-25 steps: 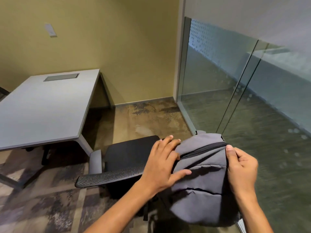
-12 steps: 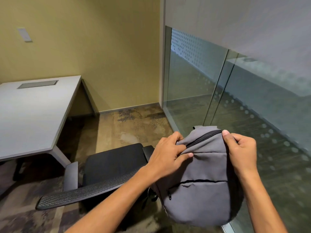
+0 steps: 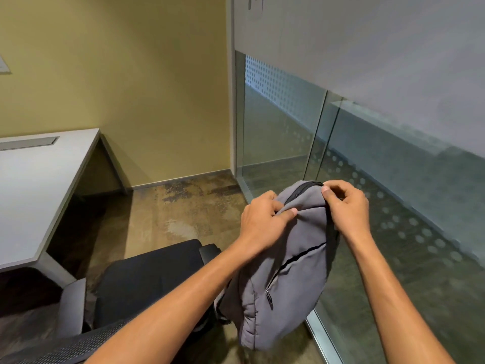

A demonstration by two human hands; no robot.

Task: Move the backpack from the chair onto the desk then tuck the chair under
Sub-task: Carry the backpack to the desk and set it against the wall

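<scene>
A grey backpack (image 3: 291,271) with black zips hangs in the air right of the chair, held at its top by both hands. My left hand (image 3: 265,219) pinches the fabric at the top left. At the top right, beside the zip, my right hand (image 3: 346,208) grips the bag. The black office chair (image 3: 147,282) sits below and to the left, its seat bare, with a grey armrest and a mesh back at the bottom left. The white desk (image 3: 34,190) stands at the far left, away from the chair.
A glass partition (image 3: 367,206) with a metal floor rail runs close along the right, just behind the backpack. A yellow wall (image 3: 131,88) closes the far side. Patterned carpet floor (image 3: 173,219) lies between desk, chair and glass.
The backpack has come up off the chair and now hangs higher, tilted, in both hands. My view has swung right, so the desk has slid to the left edge.
</scene>
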